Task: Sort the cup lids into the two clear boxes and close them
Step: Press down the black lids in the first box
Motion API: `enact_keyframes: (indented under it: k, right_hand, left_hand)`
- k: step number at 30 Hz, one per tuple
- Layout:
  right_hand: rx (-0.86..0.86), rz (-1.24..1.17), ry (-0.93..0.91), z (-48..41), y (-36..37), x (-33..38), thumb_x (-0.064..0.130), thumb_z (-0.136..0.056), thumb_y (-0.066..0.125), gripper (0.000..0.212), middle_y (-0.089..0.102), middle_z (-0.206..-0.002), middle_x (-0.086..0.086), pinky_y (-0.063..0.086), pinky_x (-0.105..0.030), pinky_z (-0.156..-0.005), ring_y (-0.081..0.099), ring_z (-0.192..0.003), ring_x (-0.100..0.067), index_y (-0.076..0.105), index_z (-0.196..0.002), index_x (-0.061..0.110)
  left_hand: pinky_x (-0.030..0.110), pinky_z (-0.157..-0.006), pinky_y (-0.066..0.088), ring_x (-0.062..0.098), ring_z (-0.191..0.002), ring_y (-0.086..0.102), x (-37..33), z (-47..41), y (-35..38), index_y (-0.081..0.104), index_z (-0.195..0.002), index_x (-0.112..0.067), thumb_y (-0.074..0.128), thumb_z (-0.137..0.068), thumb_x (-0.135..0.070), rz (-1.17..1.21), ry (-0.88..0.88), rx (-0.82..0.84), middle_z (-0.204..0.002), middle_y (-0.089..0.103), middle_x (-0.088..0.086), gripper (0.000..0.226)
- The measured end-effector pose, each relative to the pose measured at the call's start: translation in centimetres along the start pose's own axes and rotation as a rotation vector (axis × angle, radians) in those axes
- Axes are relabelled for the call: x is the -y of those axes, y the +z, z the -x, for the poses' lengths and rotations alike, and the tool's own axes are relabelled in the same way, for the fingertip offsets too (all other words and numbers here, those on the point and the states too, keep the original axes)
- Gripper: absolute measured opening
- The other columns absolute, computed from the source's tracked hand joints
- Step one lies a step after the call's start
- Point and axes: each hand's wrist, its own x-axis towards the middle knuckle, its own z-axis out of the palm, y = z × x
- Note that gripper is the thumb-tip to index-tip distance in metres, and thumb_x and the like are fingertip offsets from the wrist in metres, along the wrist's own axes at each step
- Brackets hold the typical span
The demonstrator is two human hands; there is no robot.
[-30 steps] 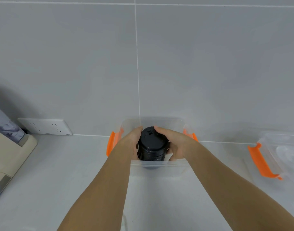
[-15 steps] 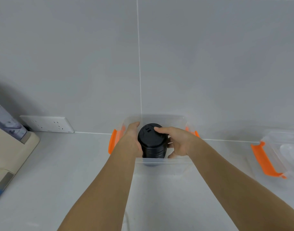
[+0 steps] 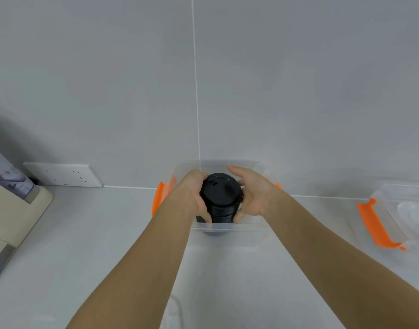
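A tall stack of black cup lids (image 3: 220,198) stands inside an open clear box (image 3: 230,226) with orange side latches, set against the wall. My left hand (image 3: 192,195) wraps around the stack's left side. On the other side my right hand (image 3: 253,193) touches the stack with its palm and lower fingers while its upper fingers lift away. A second clear box (image 3: 393,219) with an orange latch sits at the right edge, with clear lids showing faintly inside.
A white wall socket (image 3: 63,174) is mounted low on the tiled wall at left. A beige appliance (image 3: 11,222) occupies the left edge of the white counter. A faint clear object (image 3: 174,307) lies on the counter between my forearms.
The stack has sunk a little deeper into the box. My right hand's fingers have loosened and spread off the top of the stack; my left hand has slid lower down its side.
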Motion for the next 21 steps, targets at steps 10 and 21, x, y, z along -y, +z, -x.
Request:
enact_keyframes:
  k: [10,21]
  right_hand:
    - [-0.185,-0.006,0.072,-0.9,-0.2,-0.2,0.041,-0.079,0.067,0.083,0.022,-0.153,-0.014,0.035,-0.059,-0.095,0.022,-0.139,-0.038,0.026,-0.143,0.008]
    - [-0.023,0.0,-0.03,-0.8,0.0,-1.2,0.017,-0.088,0.06,0.019,0.062,-0.09,-0.01,0.052,-0.041,-0.052,0.062,-0.074,-0.026,0.059,-0.103,0.005]
  left_hand:
    - [0.057,-0.096,0.036,0.04,-0.134,0.03,-0.1,0.9,-1.4,0.024,-0.144,-0.003,0.054,-0.087,-0.046,0.1,-0.027,-0.089,-0.149,0.029,0.016,0.078]
    - [0.047,-0.063,0.051,0.033,-0.073,0.061,0.4,0.3,-0.8,0.06,-0.081,-0.006,0.047,-0.092,-0.022,-0.055,0.066,0.032,-0.081,0.062,0.014,0.023]
